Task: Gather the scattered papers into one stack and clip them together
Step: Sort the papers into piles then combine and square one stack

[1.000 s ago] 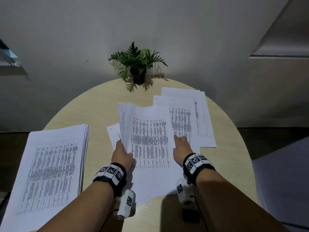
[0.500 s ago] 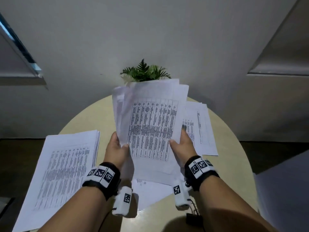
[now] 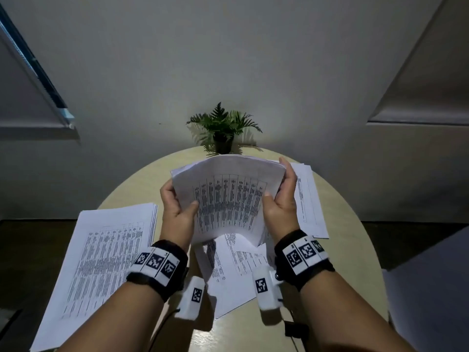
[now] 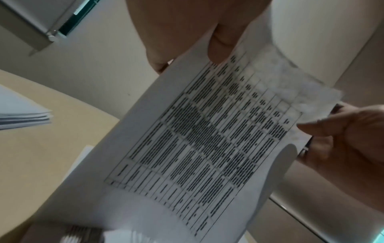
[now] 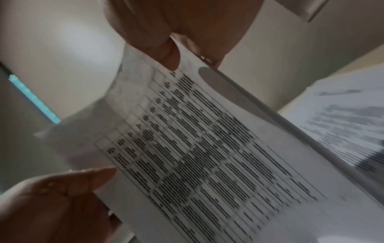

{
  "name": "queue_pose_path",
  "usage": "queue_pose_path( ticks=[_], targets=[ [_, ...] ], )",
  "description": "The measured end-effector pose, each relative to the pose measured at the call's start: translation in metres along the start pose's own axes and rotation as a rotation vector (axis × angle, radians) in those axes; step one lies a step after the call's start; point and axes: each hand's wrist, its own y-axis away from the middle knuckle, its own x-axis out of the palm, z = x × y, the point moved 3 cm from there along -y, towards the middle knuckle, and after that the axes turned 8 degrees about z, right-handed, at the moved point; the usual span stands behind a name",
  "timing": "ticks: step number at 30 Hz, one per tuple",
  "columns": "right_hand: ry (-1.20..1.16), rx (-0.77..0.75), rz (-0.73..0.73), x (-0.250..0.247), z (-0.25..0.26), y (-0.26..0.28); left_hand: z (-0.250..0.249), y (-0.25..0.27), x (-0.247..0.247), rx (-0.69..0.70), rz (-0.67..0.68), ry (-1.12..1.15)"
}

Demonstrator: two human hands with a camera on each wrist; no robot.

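A bowed bundle of printed sheets (image 3: 228,199) stands on edge above the round beige table (image 3: 355,250). My left hand (image 3: 180,199) grips its left edge and my right hand (image 3: 278,184) grips its right edge, thumbs on the printed face. In the left wrist view my left thumb (image 4: 222,44) presses the bundle (image 4: 207,148). The right wrist view shows my right thumb (image 5: 166,54) on the same bundle (image 5: 207,156). Loose sheets (image 3: 228,273) lie below the bundle. A thick stack (image 3: 101,262) lies at the left, and more sheets (image 3: 309,199) at the right. A black binder clip (image 3: 295,329) sits near the front edge.
A small potted fern (image 3: 223,130) stands at the table's far edge against the wall. The thick stack overhangs the table's left front edge. Dark floor shows on both sides of the table.
Both hands have picked the bundle up off the table, turned it sideways and taken it by its two side edges. Loose sheets stay on the table beneath it.
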Motion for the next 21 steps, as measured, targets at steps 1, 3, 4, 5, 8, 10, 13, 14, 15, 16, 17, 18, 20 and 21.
queue_pose_path(
  ticks=[1, 3, 4, 5, 8, 10, 13, 14, 15, 16, 17, 18, 20, 21],
  targets=[
    [0.061, -0.084, 0.007, -0.001, 0.01, -0.004, -0.006, -0.002, 0.001, 0.043, 0.005, -0.019],
    [0.181, -0.221, -0.002, -0.002, 0.019, -0.011, -0.015, -0.007, 0.004, 0.095, 0.027, -0.081],
    [0.212, -0.262, -0.016, -0.002, 0.022, -0.014, -0.017, -0.01, 0.005, 0.099, 0.026, -0.092],
    [0.208, -0.274, -0.025, -0.003, 0.021, -0.016, -0.016, -0.013, 0.005, 0.09, 0.019, -0.078],
    [0.014, -0.136, -0.057, -0.005, 0.011, -0.014, -0.001, -0.018, -0.001, 0.028, -0.006, -0.056],
    [-0.036, 0.035, -0.062, -0.004, -0.011, -0.012, 0.017, -0.017, -0.005, -0.071, -0.007, -0.064],
    [0.018, 0.33, -0.009, 0.002, -0.051, -0.002, 0.05, -0.007, -0.008, -0.255, 0.059, -0.141],
    [0.035, 0.385, 0.025, 0.005, -0.063, 0.002, 0.058, -0.003, -0.008, -0.298, 0.082, -0.194],
    [0.067, 0.42, 0.059, 0.007, -0.073, 0.006, 0.067, 0.001, -0.01, -0.335, 0.091, -0.241],
    [0.109, 0.451, 0.09, 0.009, -0.082, 0.01, 0.074, 0.004, -0.011, -0.37, 0.095, -0.275],
    [0.148, 0.472, 0.108, 0.011, -0.091, 0.014, 0.081, 0.005, -0.012, -0.399, 0.097, -0.302],
    [0.177, 0.486, 0.114, 0.012, -0.1, 0.017, 0.086, 0.007, -0.013, -0.416, 0.1, -0.338],
    [0.224, 0.492, 0.096, 0.015, -0.11, 0.021, 0.091, 0.007, -0.014, -0.397, 0.087, -0.444],
    [0.244, 0.491, 0.075, 0.015, -0.112, 0.02, 0.089, 0.006, -0.014, -0.369, 0.068, -0.499]
  ],
)
